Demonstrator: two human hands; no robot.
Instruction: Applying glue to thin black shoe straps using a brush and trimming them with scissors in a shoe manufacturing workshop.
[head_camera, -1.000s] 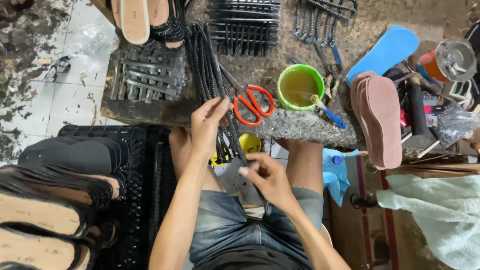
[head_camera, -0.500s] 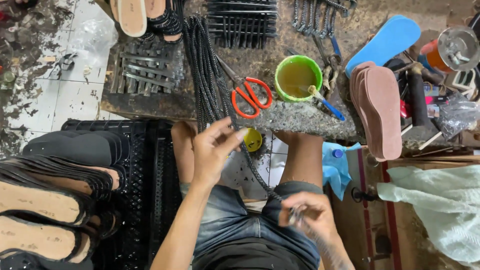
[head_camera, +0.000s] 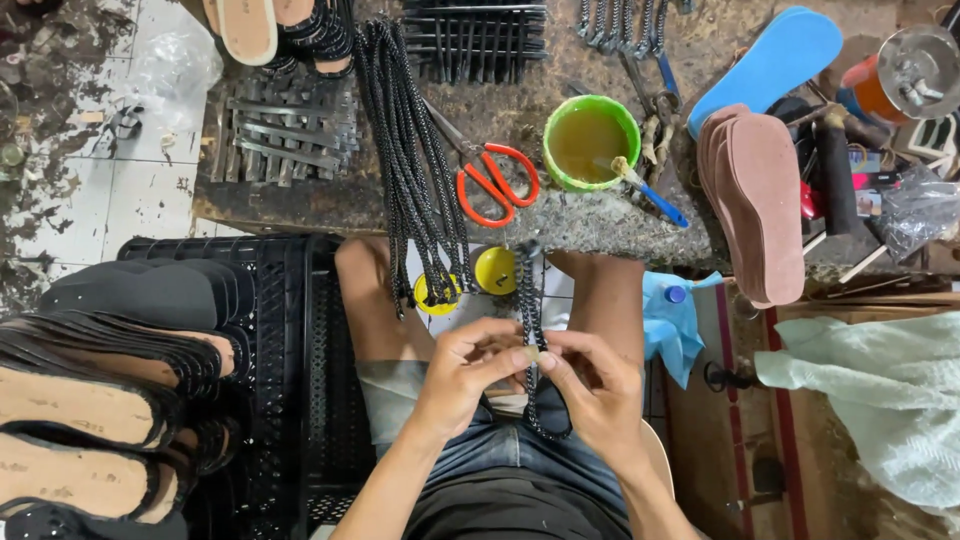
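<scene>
Pinching one black braided cord strap (head_camera: 529, 330) over the lap, left hand (head_camera: 462, 372) and right hand (head_camera: 596, 385) both closed on it; bundle of black braided straps (head_camera: 412, 160), red-handled scissors (head_camera: 490, 180), green glue cup (head_camera: 590, 140) far on the workbench (head_camera: 600, 225).

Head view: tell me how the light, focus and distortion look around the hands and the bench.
Head view: soft, even light with only faint shadows; the left hand and right hand pinching the black braided cord are sharp, no motion blur; the metal can at the top right corner carries a mild sheen; the bench edge curves slightly from the wide lens; the green cup of glue is crisp.
</scene>
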